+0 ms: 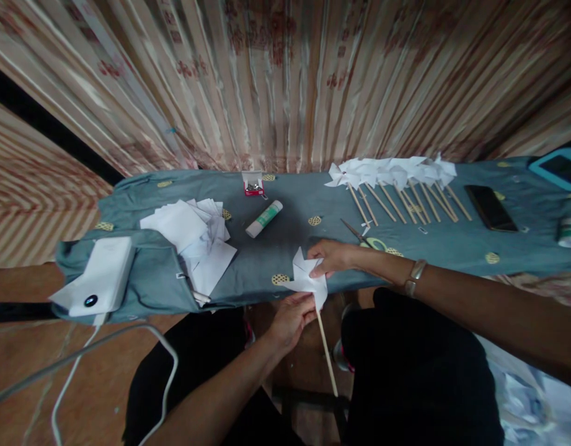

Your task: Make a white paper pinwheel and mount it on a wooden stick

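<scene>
A white paper pinwheel (pixel 306 277) on a thin wooden stick (pixel 327 353) sits at the near edge of the blue-covered table (pixel 285 248). My left hand (pixel 289 319) grips it from below, fingers closed where paper meets stick. From the right, my right hand (pixel 334 257) pinches the paper's folded tips at the centre. The stick hangs down past the table edge between my knees.
A row of several finished pinwheels on sticks (pixel 397 186) lies at the back right. Scissors (pixel 366 238), a glue stick (pixel 264 218), a small red box of pins (pixel 253 184), a pile of white paper squares (pixel 192 238), a white power bank (pixel 101 275), a phone (pixel 490 207) and a tape roll (pixel 570 232) lie about.
</scene>
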`<act>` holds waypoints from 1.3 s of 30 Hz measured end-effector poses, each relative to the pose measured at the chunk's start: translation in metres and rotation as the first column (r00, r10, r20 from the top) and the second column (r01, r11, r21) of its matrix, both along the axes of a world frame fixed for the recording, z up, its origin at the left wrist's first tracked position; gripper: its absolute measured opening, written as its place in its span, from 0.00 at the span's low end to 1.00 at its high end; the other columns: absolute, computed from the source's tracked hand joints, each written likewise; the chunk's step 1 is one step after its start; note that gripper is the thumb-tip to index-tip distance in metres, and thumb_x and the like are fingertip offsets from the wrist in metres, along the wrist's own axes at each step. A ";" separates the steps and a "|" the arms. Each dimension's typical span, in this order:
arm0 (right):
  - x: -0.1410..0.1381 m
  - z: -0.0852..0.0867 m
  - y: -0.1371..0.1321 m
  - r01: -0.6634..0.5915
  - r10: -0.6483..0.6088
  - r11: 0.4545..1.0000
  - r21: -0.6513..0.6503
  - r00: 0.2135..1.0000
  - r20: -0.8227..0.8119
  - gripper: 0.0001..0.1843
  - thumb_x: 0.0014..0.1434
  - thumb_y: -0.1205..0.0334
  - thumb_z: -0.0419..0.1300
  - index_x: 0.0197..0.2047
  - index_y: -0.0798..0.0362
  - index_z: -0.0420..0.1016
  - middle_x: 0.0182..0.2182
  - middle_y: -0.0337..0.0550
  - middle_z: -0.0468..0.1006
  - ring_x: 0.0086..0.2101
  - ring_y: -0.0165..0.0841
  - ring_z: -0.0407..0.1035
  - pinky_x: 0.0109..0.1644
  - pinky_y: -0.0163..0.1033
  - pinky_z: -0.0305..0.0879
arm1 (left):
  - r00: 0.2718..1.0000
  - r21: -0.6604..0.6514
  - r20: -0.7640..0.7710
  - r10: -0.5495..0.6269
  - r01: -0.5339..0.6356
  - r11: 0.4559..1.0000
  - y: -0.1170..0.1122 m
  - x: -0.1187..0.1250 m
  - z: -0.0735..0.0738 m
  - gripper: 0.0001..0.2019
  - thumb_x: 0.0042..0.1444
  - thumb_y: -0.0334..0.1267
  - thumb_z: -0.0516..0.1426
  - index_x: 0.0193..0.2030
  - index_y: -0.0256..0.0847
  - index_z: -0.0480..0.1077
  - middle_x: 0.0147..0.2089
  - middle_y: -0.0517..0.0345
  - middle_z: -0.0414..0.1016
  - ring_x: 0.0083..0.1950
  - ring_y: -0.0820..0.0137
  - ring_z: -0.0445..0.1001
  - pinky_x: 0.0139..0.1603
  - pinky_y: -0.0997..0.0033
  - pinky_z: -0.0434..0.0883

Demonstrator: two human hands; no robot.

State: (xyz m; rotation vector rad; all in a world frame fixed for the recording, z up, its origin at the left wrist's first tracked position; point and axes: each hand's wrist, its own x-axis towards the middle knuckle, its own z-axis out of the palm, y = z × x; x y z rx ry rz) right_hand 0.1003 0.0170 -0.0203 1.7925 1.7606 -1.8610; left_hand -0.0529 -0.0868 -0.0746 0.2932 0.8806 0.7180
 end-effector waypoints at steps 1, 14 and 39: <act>0.000 0.000 0.000 0.003 -0.003 1.000 0.003 1.000 0.002 0.12 0.38 0.68 0.68 0.24 0.54 0.68 0.20 0.31 0.69 0.24 0.26 0.67 0.26 0.29 0.66 | 1.000 0.003 -0.012 0.004 -0.004 1.000 0.000 0.001 0.001 0.18 0.28 0.41 0.74 0.27 0.36 0.79 0.27 0.57 0.77 0.30 0.75 0.71 0.39 0.73 0.67; -0.001 -0.001 -0.002 -0.041 0.039 0.997 0.066 0.999 0.027 0.13 0.36 0.65 0.68 0.22 0.54 0.66 0.18 0.29 0.66 0.22 0.26 0.64 0.26 0.31 0.64 | 0.990 0.022 -0.131 0.053 -0.051 0.998 0.002 0.003 0.002 0.20 0.21 0.41 0.74 0.25 0.34 0.78 0.26 0.54 0.78 0.29 0.72 0.72 0.41 0.67 0.69; -0.002 -0.001 0.005 -0.189 0.182 0.978 0.088 0.980 0.077 0.13 0.36 0.63 0.68 0.21 0.53 0.66 0.17 0.30 0.66 0.21 0.27 0.62 0.25 0.33 0.62 | 0.984 0.043 -0.110 0.137 -0.133 0.990 -0.007 0.008 0.005 0.22 0.20 0.45 0.74 0.25 0.34 0.78 0.24 0.54 0.76 0.28 0.74 0.71 0.37 0.71 0.67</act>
